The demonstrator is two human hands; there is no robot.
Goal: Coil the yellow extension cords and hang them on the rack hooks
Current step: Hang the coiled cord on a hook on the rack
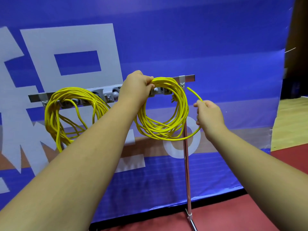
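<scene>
Left hand grips coil; right hand pinches its end

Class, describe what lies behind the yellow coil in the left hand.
Visible behind the coil: rack bar, grey hook fitting, blue banner. Hidden: any hook under its top, covered by strands and the left hand.

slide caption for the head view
Left hand grips a yellow cord coil at the rack rail, right hand pinches its loose end; a second coil hangs left.

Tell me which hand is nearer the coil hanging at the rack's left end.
Left. The left hand grips the other coil on top, just right of the hanging coil; the right hand pinches the loose cord end farther right.
</scene>
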